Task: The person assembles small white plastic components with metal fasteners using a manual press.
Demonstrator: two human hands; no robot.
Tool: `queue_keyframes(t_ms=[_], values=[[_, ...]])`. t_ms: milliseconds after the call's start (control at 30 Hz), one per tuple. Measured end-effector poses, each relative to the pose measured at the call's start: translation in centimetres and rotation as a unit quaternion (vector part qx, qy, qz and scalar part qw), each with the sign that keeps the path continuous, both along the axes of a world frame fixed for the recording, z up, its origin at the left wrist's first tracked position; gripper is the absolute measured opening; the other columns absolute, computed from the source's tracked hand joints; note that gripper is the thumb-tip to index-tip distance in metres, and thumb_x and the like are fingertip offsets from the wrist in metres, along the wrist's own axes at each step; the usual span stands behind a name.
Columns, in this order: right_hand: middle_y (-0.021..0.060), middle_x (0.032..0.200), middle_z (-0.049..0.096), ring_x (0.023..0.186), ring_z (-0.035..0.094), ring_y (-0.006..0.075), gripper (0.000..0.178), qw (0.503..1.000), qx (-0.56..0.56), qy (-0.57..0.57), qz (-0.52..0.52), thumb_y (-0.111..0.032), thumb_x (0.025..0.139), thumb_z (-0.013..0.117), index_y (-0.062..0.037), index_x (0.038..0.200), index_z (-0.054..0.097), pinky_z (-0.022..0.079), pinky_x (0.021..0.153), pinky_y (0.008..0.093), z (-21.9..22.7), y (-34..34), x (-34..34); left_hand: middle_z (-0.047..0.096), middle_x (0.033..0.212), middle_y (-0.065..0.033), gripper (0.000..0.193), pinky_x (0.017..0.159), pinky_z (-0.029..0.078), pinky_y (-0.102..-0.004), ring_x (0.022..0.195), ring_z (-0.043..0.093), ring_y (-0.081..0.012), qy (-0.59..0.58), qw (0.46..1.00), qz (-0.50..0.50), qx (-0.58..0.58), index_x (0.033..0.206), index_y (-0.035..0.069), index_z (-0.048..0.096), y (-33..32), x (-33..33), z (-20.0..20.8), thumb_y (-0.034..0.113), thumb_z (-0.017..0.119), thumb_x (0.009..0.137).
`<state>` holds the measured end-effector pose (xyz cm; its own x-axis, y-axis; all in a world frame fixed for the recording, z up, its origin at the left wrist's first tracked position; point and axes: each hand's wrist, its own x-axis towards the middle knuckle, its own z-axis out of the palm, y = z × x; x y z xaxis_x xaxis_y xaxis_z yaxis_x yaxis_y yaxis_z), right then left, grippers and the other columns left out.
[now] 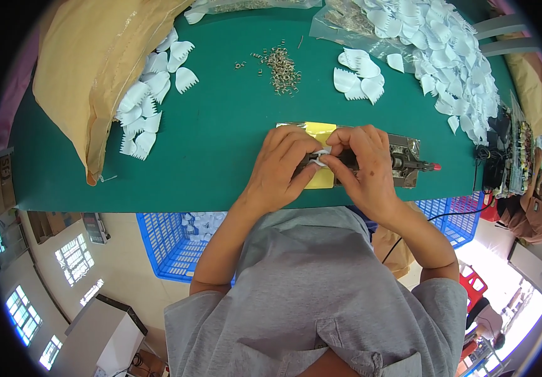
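A small white piece (pixel 322 152) is pinched by the fingers of both hands, the left hand (pixel 275 168) at its left and the right hand (pixel 366 168) at its right. Both sets of fingertips appear closed on it, though much of the piece is covered. It is held over the metal fixture (pixel 404 147), above a yellow strip (pixel 320 181) lying across the fixture. A red-tipped lever (pixel 435 167) juts from the fixture's right end.

Beyond the fixture, a pile of metal clips (pixel 283 72) is spread on the green bench (pixel 214 144). Beyond it and to the right, a small cluster of toothed white pieces (pixel 360 75) is set apart from a large heap (pixel 450 56). Far left of the fixture, more toothed pieces (pixel 136 125) lie beside a brown paper bag (pixel 92 81). Below and left of the fixture, white items are seen in a blue basket (pixel 167 251).

One piece is judged to be mid-handling. Many clips and pieces are left; which group is finished cannot be told.
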<state>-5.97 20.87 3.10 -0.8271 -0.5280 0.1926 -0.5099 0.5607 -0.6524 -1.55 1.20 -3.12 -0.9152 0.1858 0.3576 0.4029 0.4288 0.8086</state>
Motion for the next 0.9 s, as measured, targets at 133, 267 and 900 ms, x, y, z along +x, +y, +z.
queue_keyframes(t_ms=[133, 267, 900], values=[[0.0011, 0.084, 0.062, 0.088, 0.058, 0.0234, 0.025, 1.000, 0.002, 0.006, -0.008, -0.014, 0.087, 0.078, -0.0102, 0.108, 0.065, 0.040, 0.088, 0.0400, 0.0, 0.1, -0.1, 0.064, 0.108, -0.0102, 0.030, 0.100, 0.046, -0.0454, 0.111, 0.058, -0.0322, -0.002, 1.000, -0.001, 0.009, 0.108, 0.007, 0.065, 0.1, -0.5, 0.1, 0.012, 0.079, 0.082], [0.0019, 0.084, 0.063, 0.087, 0.058, 0.0247, 0.023, 1.000, 0.000, -0.023, 0.001, -0.014, 0.088, 0.078, -0.0105, 0.107, 0.066, 0.042, 0.084, 0.0393, 0.5, 0.1, -0.4, 0.065, 0.102, -0.0097, 0.028, 0.095, 0.048, -0.0443, 0.102, 0.061, -0.0318, 0.018, 1.000, 0.012, 0.015, 0.103, 0.007, 0.066, 0.3, -1.4, 0.1, 0.015, 0.082, 0.081], [0.0100, 0.098, 0.066, 0.104, 0.065, 0.0308, 0.008, 0.968, 0.137, -0.001, 0.211, -0.015, 0.087, 0.074, -0.0096, 0.093, 0.072, 0.055, 0.086, 0.0456, -3.1, -6.1, -22.4, 0.067, 0.099, -0.0101, 0.029, 0.078, 0.052, -0.0362, 0.090, 0.064, -0.0267, -0.037, 0.994, -0.016, 0.099, 0.099, 0.004, 0.065, 0.6, -0.7, -0.2, 0.007, 0.086, 0.079]])
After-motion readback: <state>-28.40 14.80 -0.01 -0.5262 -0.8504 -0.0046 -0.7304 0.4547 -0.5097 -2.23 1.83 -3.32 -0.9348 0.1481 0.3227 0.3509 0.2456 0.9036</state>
